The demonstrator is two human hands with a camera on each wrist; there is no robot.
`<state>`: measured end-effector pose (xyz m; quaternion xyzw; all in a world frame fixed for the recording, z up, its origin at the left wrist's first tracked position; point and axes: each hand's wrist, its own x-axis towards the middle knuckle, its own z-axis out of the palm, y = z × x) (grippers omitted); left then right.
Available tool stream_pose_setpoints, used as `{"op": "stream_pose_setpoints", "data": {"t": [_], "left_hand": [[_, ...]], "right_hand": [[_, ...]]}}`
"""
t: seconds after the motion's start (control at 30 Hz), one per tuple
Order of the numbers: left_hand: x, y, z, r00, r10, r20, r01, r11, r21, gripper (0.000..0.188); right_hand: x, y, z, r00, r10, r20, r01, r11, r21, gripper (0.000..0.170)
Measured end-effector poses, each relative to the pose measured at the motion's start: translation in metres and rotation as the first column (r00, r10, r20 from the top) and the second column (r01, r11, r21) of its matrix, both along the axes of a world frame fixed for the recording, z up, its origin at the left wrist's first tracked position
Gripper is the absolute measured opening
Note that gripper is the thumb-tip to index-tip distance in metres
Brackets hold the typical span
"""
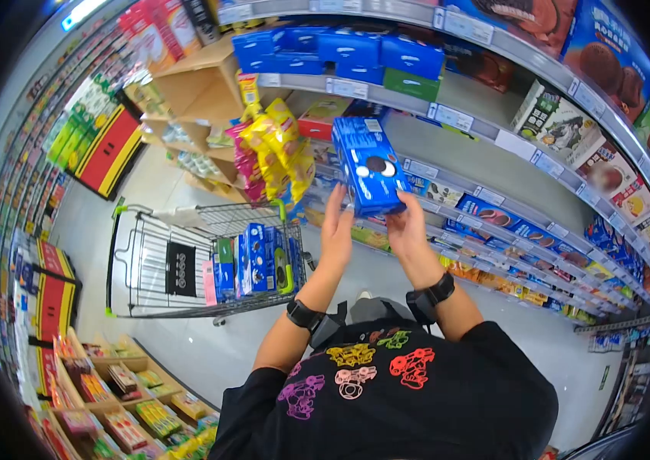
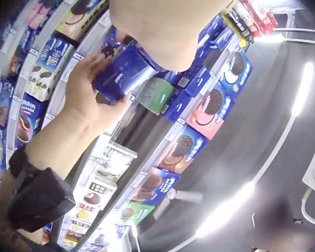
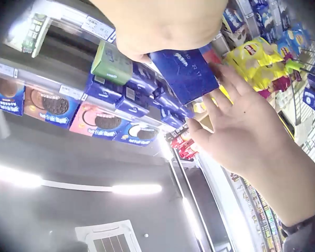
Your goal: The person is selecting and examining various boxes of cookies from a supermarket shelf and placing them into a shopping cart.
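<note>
A blue cookie box, printed with dark sandwich cookies, is held up in front of the shelf. My right hand grips its near end; in the left wrist view the fingers of the right hand lie along one side, the thumb at the other. Along the box's left side rests my left hand. The right wrist view shows the left hand with its palm spread and its fingers nearly straight, fingertips at the box's edge. The box's end panel carries small printed characters.
To the left stands a shopping cart with several blue boxes inside. Yellow snack bags hang beside a wooden display stand. Shelves hold blue boxes and a green box. A low wooden bin is at lower left.
</note>
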<state>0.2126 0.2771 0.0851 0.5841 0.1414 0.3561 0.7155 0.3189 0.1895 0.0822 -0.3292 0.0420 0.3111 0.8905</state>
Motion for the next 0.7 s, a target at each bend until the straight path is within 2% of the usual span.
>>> {"op": "stream_pose_setpoints", "data": {"t": [0.1, 0.23, 0.27, 0.37, 0.47, 0.5, 0.57, 0.6, 0.63, 0.7], "left_hand": [[-0.051, -0.009, -0.001, 0.997, 0.07, -0.026, -0.071, 0.996, -0.048, 0.053], [-0.121, -0.012, -0.003, 0.996, 0.089, -0.026, -0.093, 0.964, -0.249, 0.056], [-0.133, -0.007, -0.004, 0.995, 0.058, -0.085, -0.086, 0.922, -0.378, 0.058], [-0.159, 0.002, -0.005, 0.996, 0.087, -0.021, -0.083, 0.82, -0.567, 0.063], [-0.174, 0.02, -0.003, 0.995, 0.096, -0.005, -0.072, 0.712, -0.698, 0.066], [-0.177, 0.031, -0.01, 0.994, 0.109, 0.007, -0.07, 0.684, -0.726, 0.068], [-0.182, 0.056, -0.041, 0.994, 0.098, 0.037, -0.034, 0.641, -0.766, 0.073], [-0.183, 0.066, -0.054, 0.989, 0.147, -0.025, -0.112, 0.622, -0.775, 0.074], [-0.183, 0.074, -0.062, 0.978, 0.19, -0.089, -0.187, 0.6, -0.778, 0.075], [-0.183, 0.09, -0.064, 0.945, 0.273, -0.18, -0.31, 0.579, -0.754, 0.08]], "right_hand": [[-0.05, -0.012, 0.007, 0.994, 0.089, 0.061, -0.091, 0.995, 0.032, 0.039], [-0.115, -0.009, 0.006, 0.936, 0.161, 0.314, -0.132, 0.985, -0.111, 0.046], [-0.128, -0.006, 0.008, 0.887, 0.201, 0.415, -0.148, 0.976, -0.157, 0.048], [-0.152, 0.012, 0.019, 0.684, 0.282, 0.673, -0.147, 0.956, -0.252, 0.054], [-0.163, 0.039, 0.02, 0.503, 0.387, 0.773, -0.15, 0.92, -0.363, 0.053], [-0.164, 0.053, 0.008, 0.427, 0.36, 0.83, -0.078, 0.929, -0.362, 0.051], [-0.166, 0.076, -0.003, 0.416, 0.468, 0.78, -0.177, 0.883, -0.436, 0.052], [-0.167, 0.089, -0.011, 0.414, 0.519, 0.747, -0.222, 0.854, -0.47, 0.052], [-0.167, 0.105, -0.025, 0.417, 0.504, 0.756, -0.212, 0.863, -0.458, 0.049], [-0.168, 0.132, -0.043, 0.501, 0.554, 0.665, -0.272, 0.83, -0.487, 0.046]]}}
